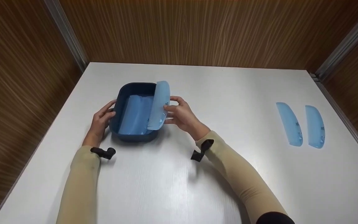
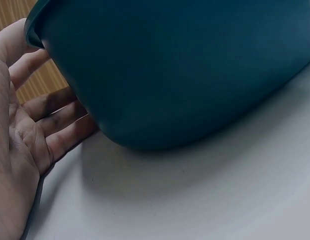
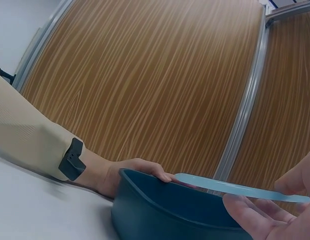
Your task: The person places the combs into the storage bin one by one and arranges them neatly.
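Observation:
A pale blue comb [image 1: 160, 105] with a curved back and a finely toothed straight edge is pinched in my right hand [image 1: 182, 115]. It sits tilted over the right side of a dark blue plastic tub [image 1: 134, 138], and the right wrist view shows the thumb above this comb [image 3: 235, 188] and fingers below. More pale blue combs [image 1: 132, 115] lie side by side within the tub. My left hand [image 1: 99, 121] rests against the tub's left side near the rim. In the left wrist view, its extended fingers [image 2: 65, 120] touch the tub's outer wall [image 2: 170, 75].
On the right part of the white table [image 1: 228, 109] lie two more combs, a nearer-in one [image 1: 290, 124] and an outer one [image 1: 315, 127]. Wood-patterned panels [image 1: 197, 31] rise behind and on both sides, with metal posts at the corners.

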Action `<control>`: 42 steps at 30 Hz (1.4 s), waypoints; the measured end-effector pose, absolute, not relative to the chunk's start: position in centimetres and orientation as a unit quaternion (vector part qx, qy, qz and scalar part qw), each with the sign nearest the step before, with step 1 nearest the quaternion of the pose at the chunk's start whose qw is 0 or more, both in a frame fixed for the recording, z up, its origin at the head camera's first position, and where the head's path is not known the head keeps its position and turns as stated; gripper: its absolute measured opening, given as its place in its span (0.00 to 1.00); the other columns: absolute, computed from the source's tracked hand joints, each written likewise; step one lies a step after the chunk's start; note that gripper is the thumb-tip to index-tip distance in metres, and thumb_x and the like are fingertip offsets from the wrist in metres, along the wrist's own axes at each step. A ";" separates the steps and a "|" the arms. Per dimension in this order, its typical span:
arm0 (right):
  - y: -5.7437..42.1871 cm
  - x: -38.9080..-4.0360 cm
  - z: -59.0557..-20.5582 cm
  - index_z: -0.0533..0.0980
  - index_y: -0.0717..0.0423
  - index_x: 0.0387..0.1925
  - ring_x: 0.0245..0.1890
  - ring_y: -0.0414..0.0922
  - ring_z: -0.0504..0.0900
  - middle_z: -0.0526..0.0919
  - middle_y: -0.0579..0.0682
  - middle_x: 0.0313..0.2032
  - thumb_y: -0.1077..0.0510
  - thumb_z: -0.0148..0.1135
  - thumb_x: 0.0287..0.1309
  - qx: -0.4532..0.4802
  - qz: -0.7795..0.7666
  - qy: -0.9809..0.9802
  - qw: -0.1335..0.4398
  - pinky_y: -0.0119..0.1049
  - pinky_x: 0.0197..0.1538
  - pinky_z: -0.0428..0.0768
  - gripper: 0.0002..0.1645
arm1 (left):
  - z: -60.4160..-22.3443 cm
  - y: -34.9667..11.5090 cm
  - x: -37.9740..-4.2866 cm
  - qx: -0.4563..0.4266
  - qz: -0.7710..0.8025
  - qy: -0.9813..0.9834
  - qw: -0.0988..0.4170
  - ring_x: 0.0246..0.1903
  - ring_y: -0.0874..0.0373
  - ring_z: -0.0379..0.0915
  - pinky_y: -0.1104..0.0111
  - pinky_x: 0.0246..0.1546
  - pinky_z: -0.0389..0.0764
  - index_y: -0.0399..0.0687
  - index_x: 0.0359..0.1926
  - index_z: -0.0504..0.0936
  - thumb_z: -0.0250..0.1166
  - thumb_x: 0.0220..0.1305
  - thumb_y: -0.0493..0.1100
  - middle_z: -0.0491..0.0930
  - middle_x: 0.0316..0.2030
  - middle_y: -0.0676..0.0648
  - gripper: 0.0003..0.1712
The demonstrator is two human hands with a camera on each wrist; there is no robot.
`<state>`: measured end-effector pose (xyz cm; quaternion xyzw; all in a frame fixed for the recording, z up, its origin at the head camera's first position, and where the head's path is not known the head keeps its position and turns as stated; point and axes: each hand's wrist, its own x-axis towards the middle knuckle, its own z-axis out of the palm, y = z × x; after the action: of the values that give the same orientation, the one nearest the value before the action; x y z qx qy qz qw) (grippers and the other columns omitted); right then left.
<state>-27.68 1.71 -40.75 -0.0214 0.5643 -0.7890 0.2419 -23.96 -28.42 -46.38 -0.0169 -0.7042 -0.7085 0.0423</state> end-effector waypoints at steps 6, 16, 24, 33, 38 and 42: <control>0.2 -27.7 -40.7 0.59 0.52 0.60 0.42 0.56 0.80 0.71 0.62 0.52 0.64 0.56 0.59 -0.040 -0.786 0.566 0.245 0.47 0.39 0.79 0.29 | -47.1 -28.7 -24.4 -0.010 -0.706 -0.707 0.042 0.55 0.51 0.65 0.64 0.49 0.68 0.48 0.67 0.64 0.53 0.66 0.37 0.67 0.59 0.34 0.28; -1.9 -27.4 -40.3 0.58 0.51 0.62 0.45 0.55 0.79 0.69 0.62 0.52 0.70 0.57 0.54 -0.044 -0.782 0.571 0.245 0.50 0.40 0.78 0.35 | -47.7 -28.7 -24.9 -0.015 -0.711 -0.702 0.047 0.53 0.51 0.67 0.67 0.45 0.72 0.46 0.67 0.63 0.52 0.67 0.36 0.66 0.59 0.33 0.28; -3.7 -27.2 -40.3 0.56 0.52 0.62 0.41 0.55 0.80 0.69 0.63 0.50 0.73 0.59 0.49 -0.035 -0.785 0.565 0.250 0.48 0.40 0.79 0.40 | -46.4 -28.4 -24.0 -0.016 -0.702 -0.711 0.046 0.53 0.52 0.67 0.66 0.47 0.70 0.46 0.67 0.64 0.53 0.67 0.37 0.68 0.57 0.33 0.27; -5.8 -27.1 -40.1 0.52 0.54 0.64 0.38 0.55 0.81 0.72 0.64 0.46 0.75 0.59 0.50 -0.016 -0.792 0.551 0.264 0.48 0.38 0.79 0.43 | -46.7 -28.7 -24.0 -0.015 -0.704 -0.709 0.050 0.51 0.54 0.68 0.66 0.47 0.70 0.46 0.67 0.65 0.53 0.66 0.37 0.72 0.53 0.38 0.27; -6.7 -27.3 -40.4 0.54 0.54 0.63 0.34 0.55 0.82 0.75 0.65 0.40 0.76 0.57 0.49 -0.004 -0.777 0.565 0.276 0.48 0.37 0.79 0.41 | -46.7 -28.7 -23.9 -0.017 -0.704 -0.708 0.052 0.52 0.51 0.68 0.66 0.46 0.71 0.47 0.67 0.65 0.52 0.67 0.37 0.69 0.56 0.33 0.27; -7.2 -27.6 -40.9 0.53 0.55 0.65 0.33 0.56 0.82 0.75 0.65 0.39 0.78 0.55 0.49 0.008 -0.767 0.570 0.294 0.48 0.37 0.79 0.43 | -46.8 -28.7 -23.9 -0.016 -0.707 -0.705 0.049 0.51 0.47 0.68 0.67 0.44 0.73 0.46 0.67 0.64 0.53 0.66 0.36 0.67 0.56 0.29 0.27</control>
<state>-27.59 -7.21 -40.91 0.0081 0.5700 -0.7673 0.2936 -23.90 -28.70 -46.76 -0.0164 -0.7052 -0.7071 0.0494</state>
